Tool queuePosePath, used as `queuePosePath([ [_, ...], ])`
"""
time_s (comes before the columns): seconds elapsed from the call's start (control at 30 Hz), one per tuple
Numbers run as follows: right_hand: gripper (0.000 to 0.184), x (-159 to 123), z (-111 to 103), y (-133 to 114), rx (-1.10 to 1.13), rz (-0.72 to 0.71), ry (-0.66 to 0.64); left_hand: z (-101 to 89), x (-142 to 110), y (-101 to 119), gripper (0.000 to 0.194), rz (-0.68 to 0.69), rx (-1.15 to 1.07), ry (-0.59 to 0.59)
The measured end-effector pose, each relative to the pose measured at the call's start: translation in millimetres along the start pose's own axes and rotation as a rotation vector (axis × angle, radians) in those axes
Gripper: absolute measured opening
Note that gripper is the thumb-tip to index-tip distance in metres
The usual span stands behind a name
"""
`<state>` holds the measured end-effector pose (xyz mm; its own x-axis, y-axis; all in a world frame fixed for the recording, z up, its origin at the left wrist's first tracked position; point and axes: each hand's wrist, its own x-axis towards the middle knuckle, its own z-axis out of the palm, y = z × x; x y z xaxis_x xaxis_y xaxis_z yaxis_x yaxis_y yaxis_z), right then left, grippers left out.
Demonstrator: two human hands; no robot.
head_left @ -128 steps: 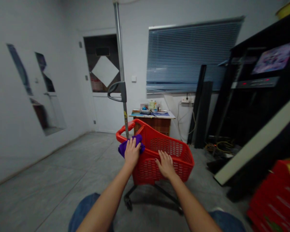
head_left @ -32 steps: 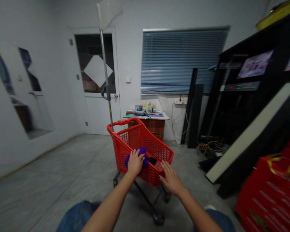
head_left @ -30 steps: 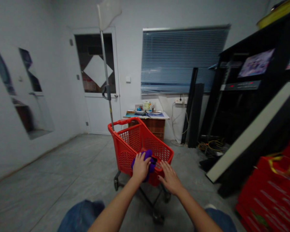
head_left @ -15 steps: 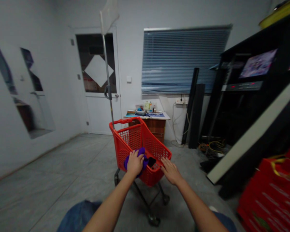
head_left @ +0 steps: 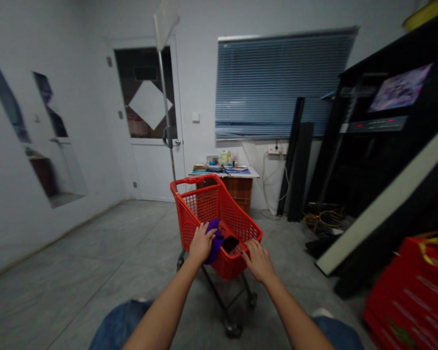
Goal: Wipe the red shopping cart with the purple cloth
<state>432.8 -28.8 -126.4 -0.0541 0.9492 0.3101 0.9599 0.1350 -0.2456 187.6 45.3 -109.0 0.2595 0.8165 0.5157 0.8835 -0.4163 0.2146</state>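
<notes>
A red plastic shopping cart (head_left: 204,206) stands in front of me on a wheeled black frame. My left hand (head_left: 200,244) is shut on a bunched purple cloth (head_left: 215,242) at the near end of the basket. Just right of the cloth, a black phone (head_left: 230,244) lies in the cart, apart from both hands. My right hand (head_left: 258,261) rests with its fingers apart on the cart's near rim, holding nothing. Part of the cloth is hidden by my left hand.
A metal pole (head_left: 167,116) rises behind the cart towards a white door (head_left: 149,170). Beyond stands a cluttered wooden desk (head_left: 222,174). Black panels (head_left: 295,160) and a black rack (head_left: 383,146) stand on the right, with cables on the floor. Red crates (head_left: 409,291) sit at lower right.
The cart has moved away from me since the earliest frame. The purple cloth has gone from the handle end to the near end of the basket, and the black phone now shows beside it.
</notes>
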Motion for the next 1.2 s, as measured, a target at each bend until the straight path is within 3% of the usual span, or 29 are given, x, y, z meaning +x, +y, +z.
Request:
queuePosePath([
  [0.13, 0.056, -9, 5, -13, 0.008, 0.002, -0.011, -3.2, 4, -9, 0.035, -0.038, -0.032, -0.007],
  [0.33, 0.064, -13, 4, -25, -0.019, 0.028, -0.025, 3.1, -41, 17, 0.035, 0.143, -0.096, -0.017],
  [0.43, 0.062, -16, 0, -28, -0.030, 0.018, -0.023, 2.5, -48, 18, 0.036, 0.186, -0.109, -0.043],
  [0.77, 0.063, -32, 5, -67, -0.021, -0.014, -0.036, -18.1, 0, -48, 0.034, -0.012, -0.140, -0.053],
  [0.9, 0.058, -23, 4, -49, -0.017, -0.051, -0.003, -14.4, -17, -50, 0.036, -0.052, -0.177, -0.034],
  [1.07, 0.059, -12, 6, -19, -0.016, -0.115, -0.021, 1.6, -60, -37, 0.039, 0.102, -0.182, -0.024],
  [1.2, 0.058, -11, 5, -19, -0.020, -0.061, -0.009, 0.1, -56, -33, 0.039, 0.130, -0.176, -0.047],
])
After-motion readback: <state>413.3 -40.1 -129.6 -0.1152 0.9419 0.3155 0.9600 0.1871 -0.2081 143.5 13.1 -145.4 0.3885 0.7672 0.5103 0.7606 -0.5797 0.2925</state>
